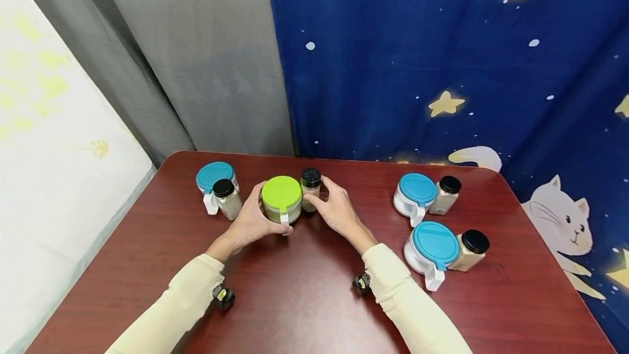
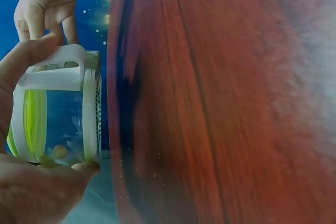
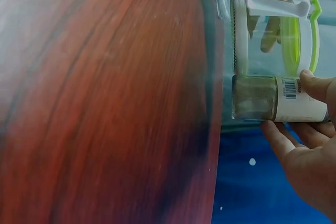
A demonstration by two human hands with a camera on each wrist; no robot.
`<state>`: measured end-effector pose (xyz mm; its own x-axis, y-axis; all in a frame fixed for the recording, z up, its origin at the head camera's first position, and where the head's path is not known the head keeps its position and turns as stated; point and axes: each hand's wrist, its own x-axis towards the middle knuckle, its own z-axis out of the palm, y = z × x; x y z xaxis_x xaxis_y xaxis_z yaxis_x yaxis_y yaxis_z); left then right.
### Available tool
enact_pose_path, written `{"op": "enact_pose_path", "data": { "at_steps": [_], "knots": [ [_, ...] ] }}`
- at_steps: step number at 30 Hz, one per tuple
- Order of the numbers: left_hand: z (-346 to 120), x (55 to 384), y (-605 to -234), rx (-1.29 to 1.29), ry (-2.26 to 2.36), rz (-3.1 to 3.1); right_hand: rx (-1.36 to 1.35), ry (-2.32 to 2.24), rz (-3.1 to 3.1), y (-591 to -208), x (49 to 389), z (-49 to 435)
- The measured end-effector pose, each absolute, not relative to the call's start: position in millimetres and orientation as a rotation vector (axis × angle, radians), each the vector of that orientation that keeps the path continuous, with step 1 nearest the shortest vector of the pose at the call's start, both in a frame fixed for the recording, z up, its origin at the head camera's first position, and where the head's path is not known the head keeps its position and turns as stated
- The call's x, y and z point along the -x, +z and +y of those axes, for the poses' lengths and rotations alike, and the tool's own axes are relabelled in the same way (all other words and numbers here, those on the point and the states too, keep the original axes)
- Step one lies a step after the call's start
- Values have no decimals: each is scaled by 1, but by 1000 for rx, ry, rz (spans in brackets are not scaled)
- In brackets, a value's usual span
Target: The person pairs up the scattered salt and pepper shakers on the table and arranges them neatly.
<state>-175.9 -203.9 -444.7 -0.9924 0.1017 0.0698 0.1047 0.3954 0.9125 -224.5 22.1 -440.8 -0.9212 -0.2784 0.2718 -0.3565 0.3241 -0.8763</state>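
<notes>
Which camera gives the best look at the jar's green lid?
The head view: from above, the green lid shows its broad round face. Both wrist views show it only from the side.

Open surface (image 1: 367,201) lies between the right grip (image 1: 339,211) and the blue-lidded jars (image 1: 415,195) at the right, and also in front of the green-lidded jar (image 1: 282,195), between the sleeves (image 1: 184,294). That jar and the slim shaker (image 1: 310,180) leave hardly any gap between them; a black-capped bottle (image 1: 227,199) crowds the outer side of the left grip (image 1: 253,218).
</notes>
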Motion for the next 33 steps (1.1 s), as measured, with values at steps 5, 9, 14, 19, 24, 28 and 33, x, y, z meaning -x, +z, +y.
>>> {"op": "enact_pose_path", "data": {
  "at_steps": [5,9,14,19,24,28,33],
  "knots": [
    [-199,185,-447,229,-1731,-2641,-560,1711,-2470,-442,225,32],
    [-197,190,-449,259,-1784,-2617,-529,1714,-2456,-443,224,38],
    [-190,193,-452,280,-1823,-2590,-518,1722,-2434,-445,224,43],
    [-183,196,-454,257,-1804,-2598,-515,1723,-2436,-446,223,49],
    [-177,202,-453,264,-1832,-2578,-491,1704,-2435,-445,224,54],
    [-170,206,-452,295,-1875,-2552,-471,1689,-2445,-444,225,59],
    [-161,212,-451,323,-1902,-2542,-402,1724,-2440,-441,226,66]
  ]
}}
